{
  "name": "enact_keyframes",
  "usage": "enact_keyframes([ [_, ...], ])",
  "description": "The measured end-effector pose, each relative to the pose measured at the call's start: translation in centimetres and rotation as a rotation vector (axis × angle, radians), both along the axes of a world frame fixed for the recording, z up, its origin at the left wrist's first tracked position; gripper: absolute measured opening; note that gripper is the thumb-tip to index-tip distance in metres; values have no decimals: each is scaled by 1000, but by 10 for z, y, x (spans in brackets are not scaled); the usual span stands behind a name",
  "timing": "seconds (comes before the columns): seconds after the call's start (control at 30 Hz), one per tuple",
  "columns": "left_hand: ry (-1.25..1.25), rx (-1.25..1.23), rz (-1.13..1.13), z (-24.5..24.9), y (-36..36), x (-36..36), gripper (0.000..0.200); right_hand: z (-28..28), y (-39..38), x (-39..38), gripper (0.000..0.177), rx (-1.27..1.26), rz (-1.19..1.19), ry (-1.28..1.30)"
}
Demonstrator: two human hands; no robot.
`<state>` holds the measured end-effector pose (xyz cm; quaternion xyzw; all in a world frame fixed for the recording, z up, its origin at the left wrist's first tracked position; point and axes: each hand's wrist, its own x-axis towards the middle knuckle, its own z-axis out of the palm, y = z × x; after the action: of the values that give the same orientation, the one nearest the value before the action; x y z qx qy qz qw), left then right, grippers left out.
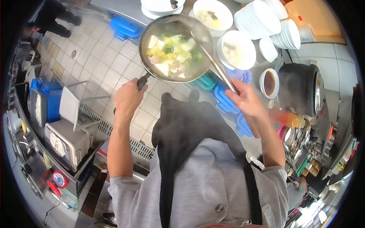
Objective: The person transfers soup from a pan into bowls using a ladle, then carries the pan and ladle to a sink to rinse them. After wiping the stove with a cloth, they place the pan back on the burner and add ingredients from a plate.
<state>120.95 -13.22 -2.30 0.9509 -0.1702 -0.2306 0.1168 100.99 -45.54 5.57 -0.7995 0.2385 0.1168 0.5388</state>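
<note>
My left hand is closed round the dark handle of a wide pan, which is held up in front of me. Steam rises from the soup inside, with white chunks, leafy greens and cloudy broth. In my right hand is the long metal handle of a ladle; its far end reaches into the pan, blurred by steam. Just beyond the pan stand white bowls, one with pale broth and dark pieces and another with pale contents.
Stacked white dishes stand at the back right. A small bowl of brown liquid sits before a black cooker. Blue-lidded containers are below the counter. Left are a white chair and a red scale. Another person's legs show upper left.
</note>
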Motion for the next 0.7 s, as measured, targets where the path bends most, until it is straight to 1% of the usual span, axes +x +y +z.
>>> enact_keyframes([
  [0.03, 1, 15, -9, 0, 1, 0, 39, 7, -1, -2, 27, 0, 7, -1],
  [0.1, 3, 12, -9, -1, 2, 0, 39, 18, -5, -5, 22, 231, -49, 124],
  [0.13, 5, 7, -19, -1, 3, 0, 39, 17, -4, -3, 22, 229, -43, 125],
  [0.2, 8, -6, -13, 0, 3, 0, 39, 9, 0, -1, 29, 275, -122, 119],
  [0.3, 19, -20, -2, -2, 3, -1, 40, -8, 6, 6, 31, 321, -95, 130],
  [0.33, 29, -23, 9, -2, 3, -2, 40, -5, 7, 8, 31, 322, -96, 126],
  [0.4, 25, -31, 8, 3, 1, -3, 40, 7, 9, 11, 30, 521, -184, 138],
  [0.43, 24, -39, 9, 5, 0, -3, 40, 10, 7, 12, 30, 520, -185, 135],
  [0.5, 20, -46, 6, 5, 0, -3, 40, 13, 1, 13, 34, 700, -271, 173],
  [0.7, 42, -50, 19, 5, 0, -4, 40, 21, -1, 4, 35, 842, -317, 81],
])
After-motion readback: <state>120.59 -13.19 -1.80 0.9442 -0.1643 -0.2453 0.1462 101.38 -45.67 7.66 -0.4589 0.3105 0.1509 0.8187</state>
